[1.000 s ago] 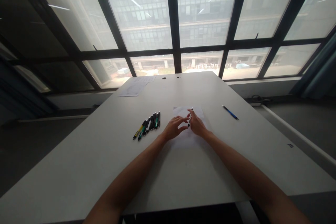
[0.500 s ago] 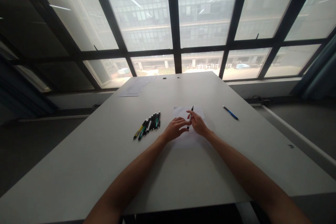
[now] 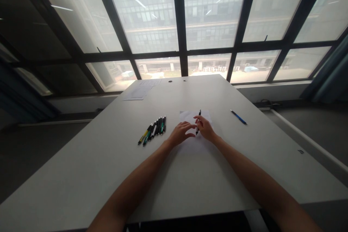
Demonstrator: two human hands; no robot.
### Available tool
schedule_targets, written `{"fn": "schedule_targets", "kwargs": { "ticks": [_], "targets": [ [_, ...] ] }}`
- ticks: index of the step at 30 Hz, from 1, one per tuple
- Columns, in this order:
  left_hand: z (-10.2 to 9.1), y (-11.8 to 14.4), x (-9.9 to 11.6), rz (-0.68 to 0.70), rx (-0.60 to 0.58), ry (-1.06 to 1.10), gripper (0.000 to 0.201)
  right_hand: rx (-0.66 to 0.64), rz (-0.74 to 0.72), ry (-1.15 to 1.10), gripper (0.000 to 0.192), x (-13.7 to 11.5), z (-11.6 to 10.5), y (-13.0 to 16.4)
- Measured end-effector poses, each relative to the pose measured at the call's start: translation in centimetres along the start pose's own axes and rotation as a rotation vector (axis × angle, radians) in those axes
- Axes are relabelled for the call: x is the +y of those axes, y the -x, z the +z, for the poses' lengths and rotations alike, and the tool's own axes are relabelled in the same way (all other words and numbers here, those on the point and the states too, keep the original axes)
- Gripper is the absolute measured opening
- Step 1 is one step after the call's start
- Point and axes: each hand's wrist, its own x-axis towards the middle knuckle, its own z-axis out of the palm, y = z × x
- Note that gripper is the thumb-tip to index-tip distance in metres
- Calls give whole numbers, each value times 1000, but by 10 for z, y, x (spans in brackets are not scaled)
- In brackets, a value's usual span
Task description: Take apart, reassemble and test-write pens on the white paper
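A person's right hand (image 3: pixel 206 129) grips a pen (image 3: pixel 197 129) above white paper (image 3: pixel 193 146), just below and right of the frame's center, as the left hand (image 3: pixel 179 133) curves open beside it; whether its fingertips touch the pen cannot be told. A pen cluster (image 3: pixel 154 130) lies left of center, a blue pen (image 3: pixel 239 117) at center right.

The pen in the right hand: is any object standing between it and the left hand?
Nothing visible stands between them. The right hand holds the pen over the white paper, and the left hand is close beside it; whether they touch cannot be told. The grouped pens lie farther left, out of the way.
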Motion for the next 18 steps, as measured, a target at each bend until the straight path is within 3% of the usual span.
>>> {"fn": "schedule_targets", "kwargs": {
  "ticks": [5, 7, 13, 18],
  "targets": [
    [1, 3, -7, -120, 94, -49, 27, 230, 31, 70, 51, 11, -14, -5],
    [2, 5, -10, -163, 100, -71, 21, 338, 84, 109, 48, 18, -23, -9],
    [5, 7, -18, -230, 44, -98, 17, 461, 151, 306, 39, 35, -65, -20],
    [3, 8, -18, -271, 64, -116, 17, 474, 232, 548, 37, 55, -112, -22]
  ]
}}
